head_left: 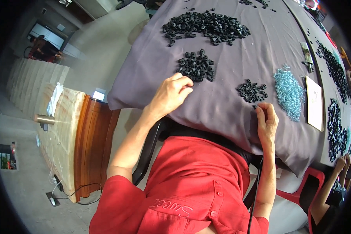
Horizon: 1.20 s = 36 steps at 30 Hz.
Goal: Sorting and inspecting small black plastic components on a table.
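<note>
My left hand (172, 93) is at the near edge of a pile of chunky black plastic pieces (197, 67). Its fingers are curled together, and whatever they hold is hidden. My right hand (267, 120) is pinched close to the table's near edge, with a small black piece (255, 106) at its fingertips. Just beyond it lies a small heap of little black ring-like parts (252, 91). To the right of that heap spreads a pile of clear bluish small parts (289, 93).
A larger black pile (206, 26) lies farther back on the grey tablecloth (222, 99). A white card (314, 103) and a transparent packet (307, 56) are at the right. Another person's hands (342, 163) work beside more black pieces (335, 128). A wooden cabinet (91, 148) stands left.
</note>
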Each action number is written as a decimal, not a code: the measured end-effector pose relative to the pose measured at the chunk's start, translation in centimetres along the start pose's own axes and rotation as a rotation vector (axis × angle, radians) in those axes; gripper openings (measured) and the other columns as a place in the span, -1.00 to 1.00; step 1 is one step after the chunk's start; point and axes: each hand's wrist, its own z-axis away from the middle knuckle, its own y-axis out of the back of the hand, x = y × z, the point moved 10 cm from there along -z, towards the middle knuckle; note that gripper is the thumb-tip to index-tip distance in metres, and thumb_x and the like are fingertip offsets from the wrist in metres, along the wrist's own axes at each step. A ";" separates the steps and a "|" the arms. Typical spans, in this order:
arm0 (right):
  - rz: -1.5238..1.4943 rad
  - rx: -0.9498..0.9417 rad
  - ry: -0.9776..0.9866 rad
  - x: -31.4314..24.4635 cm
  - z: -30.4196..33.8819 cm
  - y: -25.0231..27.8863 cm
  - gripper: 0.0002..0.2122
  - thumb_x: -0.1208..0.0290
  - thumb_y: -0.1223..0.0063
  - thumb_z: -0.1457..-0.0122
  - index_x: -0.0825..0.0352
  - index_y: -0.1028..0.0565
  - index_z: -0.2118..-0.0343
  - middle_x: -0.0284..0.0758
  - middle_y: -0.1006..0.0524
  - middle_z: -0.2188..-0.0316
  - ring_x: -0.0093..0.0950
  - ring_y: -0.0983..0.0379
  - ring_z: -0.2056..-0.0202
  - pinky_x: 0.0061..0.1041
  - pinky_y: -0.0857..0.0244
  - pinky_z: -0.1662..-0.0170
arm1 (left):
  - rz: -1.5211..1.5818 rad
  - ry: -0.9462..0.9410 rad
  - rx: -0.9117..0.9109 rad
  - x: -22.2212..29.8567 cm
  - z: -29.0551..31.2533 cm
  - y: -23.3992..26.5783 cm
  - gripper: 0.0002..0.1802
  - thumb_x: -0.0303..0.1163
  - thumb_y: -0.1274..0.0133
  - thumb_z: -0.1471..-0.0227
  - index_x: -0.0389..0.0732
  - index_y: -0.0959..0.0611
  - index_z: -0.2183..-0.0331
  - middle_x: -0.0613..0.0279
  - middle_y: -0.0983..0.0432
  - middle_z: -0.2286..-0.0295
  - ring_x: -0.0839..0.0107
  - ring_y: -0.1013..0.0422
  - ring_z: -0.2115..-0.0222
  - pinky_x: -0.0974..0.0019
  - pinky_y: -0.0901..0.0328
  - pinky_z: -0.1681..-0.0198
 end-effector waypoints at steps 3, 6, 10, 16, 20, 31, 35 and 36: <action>0.008 -0.004 -0.011 0.1 0.1 0.0 -0.95 0.57 -0.02 -0.07 0.39 -0.44 0.39 -0.32 -0.44 0.55 -0.56 -0.33 0.50 -0.60 -0.25 0.37 | -0.090 -0.118 0.097 2.0 -1.8 -2.0 -0.84 -0.52 -0.13 0.14 -0.21 -0.59 0.38 0.18 -0.36 0.50 0.25 -0.40 0.48 0.25 -0.32 0.42; 0.017 0.007 0.016 0.1 0.1 0.2 -0.94 0.57 -0.02 -0.06 0.39 -0.43 0.39 -0.31 -0.44 0.55 -0.54 -0.34 0.50 -0.58 -0.25 0.38 | -0.154 -0.130 0.108 2.1 -3.4 -4.0 -0.84 -0.52 -0.15 0.16 -0.19 -0.59 0.39 0.19 -0.35 0.46 0.22 -0.40 0.45 0.23 -0.34 0.38; -0.012 -0.005 -0.016 0.2 -0.1 -0.1 -0.94 0.59 -0.03 -0.05 0.39 -0.44 0.39 -0.29 -0.43 0.55 -0.53 -0.34 0.51 -0.58 -0.26 0.39 | -0.306 -0.135 0.089 1.3 -4.4 -5.6 -0.86 -0.47 -0.15 0.16 -0.18 -0.60 0.42 0.19 -0.34 0.45 0.23 -0.41 0.43 0.23 -0.36 0.35; 0.006 0.000 0.018 0.1 -0.1 0.3 -0.94 0.59 -0.01 -0.06 0.40 -0.44 0.38 -0.27 -0.44 0.53 -0.49 -0.37 0.50 -0.56 -0.27 0.37 | -0.335 -0.113 0.050 1.3 -5.1 -6.6 -0.86 -0.47 -0.15 0.16 -0.20 -0.59 0.42 0.17 -0.35 0.45 0.21 -0.42 0.43 0.23 -0.35 0.37; -0.006 -0.012 0.010 0.3 -0.1 0.3 -0.95 0.58 0.00 -0.08 0.40 -0.44 0.38 -0.23 -0.44 0.52 -0.45 -0.39 0.49 -0.52 -0.29 0.35 | -0.095 -0.196 0.174 3.8 -4.3 -5.8 -0.87 -0.59 -0.11 0.13 -0.27 -0.56 0.41 0.16 -0.36 0.42 0.23 -0.40 0.46 0.25 -0.32 0.40; -0.114 0.143 -0.045 2.2 0.0 2.1 -0.91 0.63 0.09 -0.13 0.37 -0.40 0.31 -0.42 -0.44 0.51 -0.68 -0.29 0.51 -0.66 -0.21 0.44 | 0.740 0.187 -0.007 4.5 -2.1 -12.8 -0.89 -0.55 -0.06 0.00 -0.29 -0.52 0.33 0.33 -0.49 0.54 0.63 -0.41 0.54 0.54 -0.30 0.52; 0.171 0.054 0.146 -0.7 -0.4 1.9 -0.89 0.68 0.05 -0.02 0.39 -0.43 0.37 -0.27 -0.42 0.51 -0.49 -0.32 0.56 -0.59 -0.21 0.45 | 0.874 0.217 -0.009 4.5 -1.6 -13.7 -0.84 -0.57 -0.02 -0.04 -0.31 -0.53 0.25 0.32 -0.48 0.43 0.60 -0.44 0.47 0.54 -0.36 0.46; 0.173 0.053 0.147 -0.7 -0.4 1.7 -0.89 0.68 0.05 -0.02 0.39 -0.43 0.37 -0.27 -0.42 0.51 -0.49 -0.32 0.56 -0.59 -0.21 0.45 | 0.876 0.217 -0.007 4.6 -1.7 -13.6 -0.84 -0.57 -0.02 -0.04 -0.31 -0.53 0.25 0.32 -0.48 0.43 0.60 -0.44 0.47 0.54 -0.36 0.46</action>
